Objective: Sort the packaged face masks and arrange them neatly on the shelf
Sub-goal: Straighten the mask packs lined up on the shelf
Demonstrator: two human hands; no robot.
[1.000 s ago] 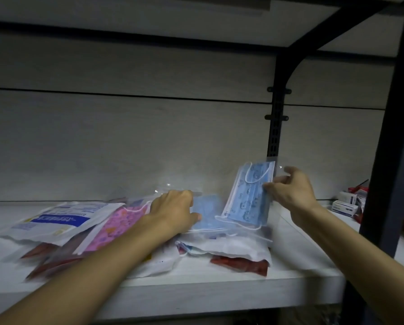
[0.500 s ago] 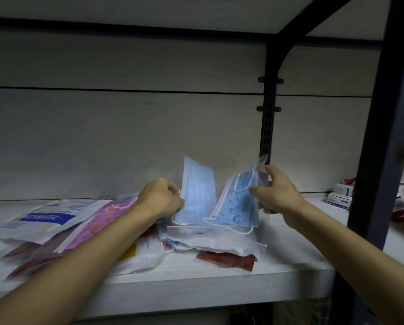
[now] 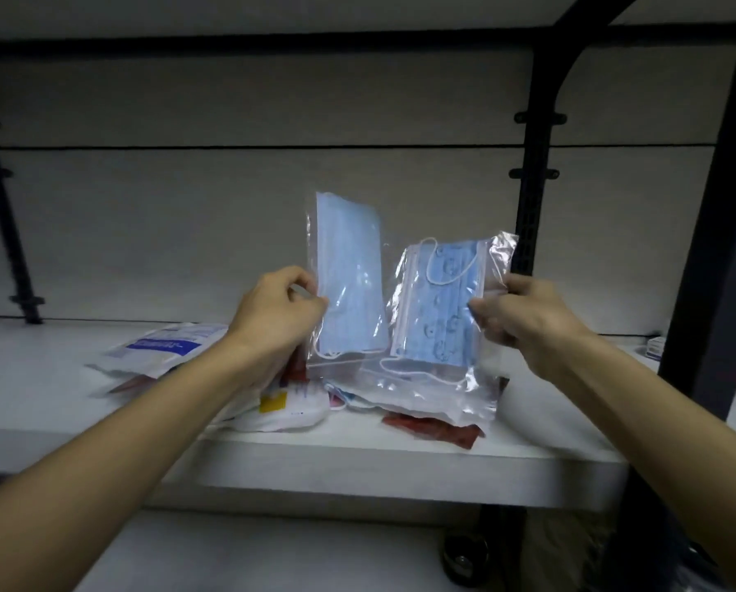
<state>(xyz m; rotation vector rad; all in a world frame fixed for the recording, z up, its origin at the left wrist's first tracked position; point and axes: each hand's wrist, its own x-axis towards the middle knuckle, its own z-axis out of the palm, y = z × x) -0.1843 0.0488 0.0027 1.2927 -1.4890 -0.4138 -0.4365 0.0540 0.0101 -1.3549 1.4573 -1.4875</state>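
At the far left of the shelf (image 3: 400,459), a white pouch with a blue label (image 3: 161,348) lies flat on top of the loose pile (image 3: 297,403), its edge overhanging darker packets beneath. The left hand (image 3: 278,318) pinches the side edge of a clear bag of plain blue masks (image 3: 349,284) between thumb and fingers, holding it upright above the pile. Just beside it, the right hand (image 3: 524,318) pinches the edge of a clear bag of printed blue masks (image 3: 443,309), also upright; the two bags nearly touch at their lower corners.

Both grips sit on thin, slick plastic near one edge, so either bag could likely swivel or slip out if the pinch loosens. The lower flaps hang close to the pile, and dragging them sideways might catch on the packets and scatter them. A red packet (image 3: 434,427) lies near the front lip of the shelf and could probably be knocked off by a careless sweep. The two bags look alike in this dim light, so mixing plain with printed is a risk.
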